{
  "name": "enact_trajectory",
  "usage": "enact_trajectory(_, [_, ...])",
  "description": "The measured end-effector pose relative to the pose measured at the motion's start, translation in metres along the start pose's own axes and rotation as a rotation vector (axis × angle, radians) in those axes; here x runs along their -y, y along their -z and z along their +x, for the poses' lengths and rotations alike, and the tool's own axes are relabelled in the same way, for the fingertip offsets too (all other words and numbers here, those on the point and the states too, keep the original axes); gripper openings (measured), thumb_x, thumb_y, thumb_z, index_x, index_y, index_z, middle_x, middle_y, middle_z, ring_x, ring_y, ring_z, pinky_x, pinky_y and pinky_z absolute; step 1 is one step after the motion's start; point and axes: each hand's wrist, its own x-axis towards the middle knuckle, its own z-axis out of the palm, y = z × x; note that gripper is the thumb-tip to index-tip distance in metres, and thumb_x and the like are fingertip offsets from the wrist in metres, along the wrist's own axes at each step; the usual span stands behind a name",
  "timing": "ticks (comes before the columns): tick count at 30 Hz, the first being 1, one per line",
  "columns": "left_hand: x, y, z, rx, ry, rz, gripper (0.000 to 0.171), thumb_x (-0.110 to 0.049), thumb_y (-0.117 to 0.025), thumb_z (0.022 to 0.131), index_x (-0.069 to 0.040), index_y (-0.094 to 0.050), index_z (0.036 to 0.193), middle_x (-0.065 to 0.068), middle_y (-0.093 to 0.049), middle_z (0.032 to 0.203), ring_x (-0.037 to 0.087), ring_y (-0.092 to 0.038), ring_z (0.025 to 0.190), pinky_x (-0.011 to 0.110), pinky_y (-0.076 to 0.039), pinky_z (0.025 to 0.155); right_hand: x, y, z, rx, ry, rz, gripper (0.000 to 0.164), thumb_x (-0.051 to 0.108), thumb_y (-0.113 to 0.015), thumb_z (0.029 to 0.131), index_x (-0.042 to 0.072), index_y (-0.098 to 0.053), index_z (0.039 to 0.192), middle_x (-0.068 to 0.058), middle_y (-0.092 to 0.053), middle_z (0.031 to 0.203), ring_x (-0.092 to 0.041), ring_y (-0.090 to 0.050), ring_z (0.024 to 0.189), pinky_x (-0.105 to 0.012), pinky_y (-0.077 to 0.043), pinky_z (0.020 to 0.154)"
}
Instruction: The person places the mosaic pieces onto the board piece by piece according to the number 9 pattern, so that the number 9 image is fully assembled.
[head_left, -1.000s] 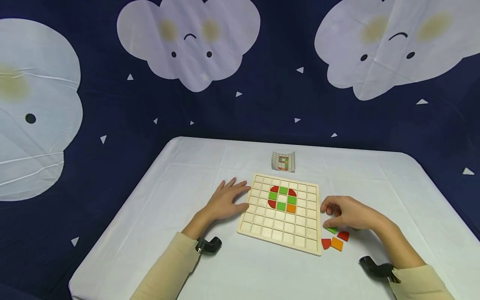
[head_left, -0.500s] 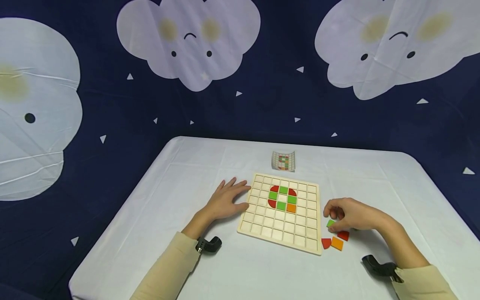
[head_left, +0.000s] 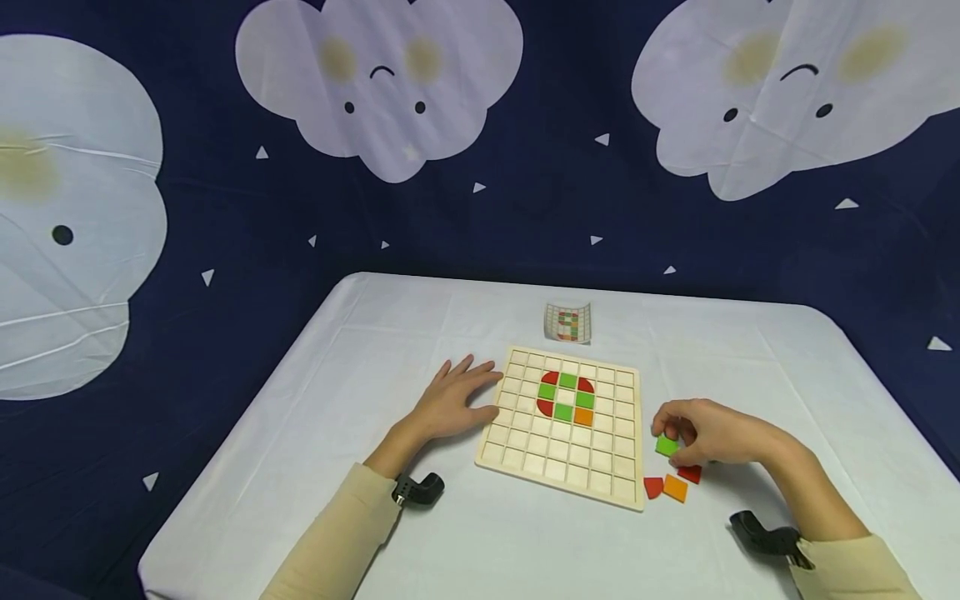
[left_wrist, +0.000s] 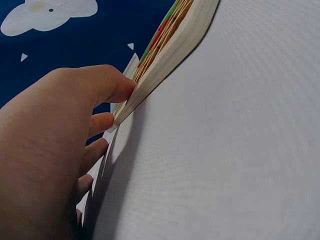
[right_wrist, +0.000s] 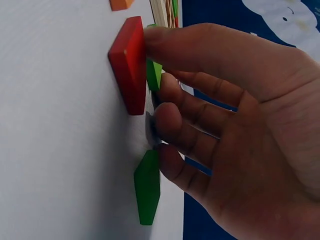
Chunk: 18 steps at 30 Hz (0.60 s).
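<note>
My left hand (head_left: 448, 405) lies spread at the left edge of the wooden grid board (head_left: 545, 445), thumb and index finger touching its rim. On the board, green squares, an orange square (head_left: 583, 416) and red quarter-round tiles form a ring. To the right of the board, my right hand (head_left: 718, 432) has its curled fingers and thumb around a green tile (head_left: 667, 446), low over the table. A red tile (right_wrist: 129, 65) is close by the thumb in the right wrist view. Another green tile (right_wrist: 147, 187) lies by the lower fingers, mostly hidden in the head view.
A small curled pattern card (head_left: 567, 323) sits behind the board on the white-covered table (head_left: 420, 325). Near the board's right front corner are a red quarter-round tile (head_left: 653, 487) and an orange square tile (head_left: 675, 488). A dark cloud-print cloth (head_left: 450, 225) hangs behind.
My right hand has drawn slightly right, away from the board, and the green tile has shifted and shows more between thumb and fingers. The left hand and board stay put.
</note>
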Motion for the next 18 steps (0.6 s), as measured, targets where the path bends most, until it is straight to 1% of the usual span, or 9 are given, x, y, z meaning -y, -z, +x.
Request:
enact_trajectory(3, [0.0001,0.0004,-0.0001,-0.001,-0.002,0.001,0.061,-0.053,-0.057,0.086,-0.028,-0.050,0.141,-0.010,-0.035,0.151,0.021,-0.016,0.144,0.046,-0.004,0.116,0.0007,0.0000,-0.0004,-0.004,0.000,0.001,0.033,0.015,-0.081,0.074,0.012,-0.062,0.100,-0.004,-0.056,0.083,-0.017,-0.052,0.069,-0.025,-0.045,0.056])
enact_trajectory(6, [-0.0001,0.0004,0.0001,-0.001,-0.002,-0.002,0.061,-0.053,-0.058,0.086,-0.028,-0.050,0.141,-0.010,-0.035,0.151,0.021,-0.017,0.144,0.046,-0.003,0.115,0.0011,-0.0005,-0.0002,-0.026,-0.005,-0.002,0.032,0.013,-0.079,0.074,0.011,-0.064,0.102,-0.003,-0.056,0.084,-0.018,-0.052,0.071,-0.026,-0.045,0.057])
enact_trajectory(9, [-0.0001,0.0001,0.0001,0.000,-0.001,-0.005,0.061,-0.052,-0.058,0.086,-0.028,-0.050,0.141,-0.010,-0.035,0.151,0.021,-0.016,0.144,0.046,-0.003,0.115,0.0017,-0.0008,0.0007,-0.054,-0.018,-0.006,0.033,0.012,-0.078,0.074,0.014,-0.065,0.105,-0.002,-0.056,0.084,-0.019,-0.051,0.073,-0.026,-0.044,0.057])
enact_trajectory(12, [-0.0002,0.0004,0.0002,0.000,-0.001,-0.004,0.060,-0.052,-0.058,0.086,-0.028,-0.050,0.141,-0.010,-0.035,0.151,0.021,-0.017,0.144,0.046,-0.003,0.115,0.0019,-0.0006,0.0026,-0.082,-0.018,-0.026,0.032,0.012,-0.078,0.076,0.018,-0.069,0.106,-0.001,-0.057,0.087,-0.020,-0.051,0.075,-0.027,-0.043,0.057])
enact_trajectory(18, [-0.0007,0.0011,0.0007,0.003,-0.005,0.023,0.061,-0.053,-0.056,0.086,-0.029,-0.049,0.141,-0.010,-0.035,0.151,0.021,-0.018,0.144,0.047,-0.005,0.115,0.0024,-0.0005,0.0066,-0.118,0.059,-0.069,0.031,0.014,-0.077,0.078,0.024,-0.072,0.107,0.005,-0.060,0.092,-0.017,-0.053,0.077,-0.026,-0.044,0.061])
